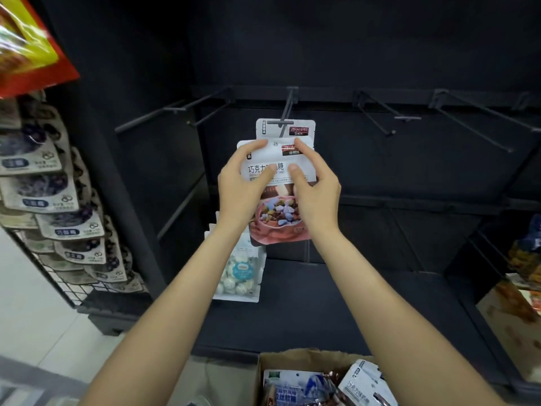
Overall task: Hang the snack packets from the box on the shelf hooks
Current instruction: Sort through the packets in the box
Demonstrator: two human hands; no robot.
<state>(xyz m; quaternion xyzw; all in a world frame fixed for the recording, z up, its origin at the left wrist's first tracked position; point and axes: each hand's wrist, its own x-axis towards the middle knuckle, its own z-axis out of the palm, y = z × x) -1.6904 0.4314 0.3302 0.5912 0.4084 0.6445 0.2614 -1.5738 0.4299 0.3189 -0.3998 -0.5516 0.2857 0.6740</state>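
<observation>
I hold a white and pink candy packet [278,221] up in front of the dark shelf. My left hand [243,189] pinches its upper left edge and my right hand [314,190] pinches its upper right edge. Its top sits just below the tip of a metal hook [288,109]. A matching packet [285,128] hangs on that hook right behind it. The cardboard box [316,356] at the bottom holds several more packets [363,382].
Bare hooks [377,112] stick out along the same rail to both sides. A white packet of round candies [241,271] hangs on a lower hook. A wire rack at the left carries several grey packets [44,189]. More goods stand at the right edge [524,259].
</observation>
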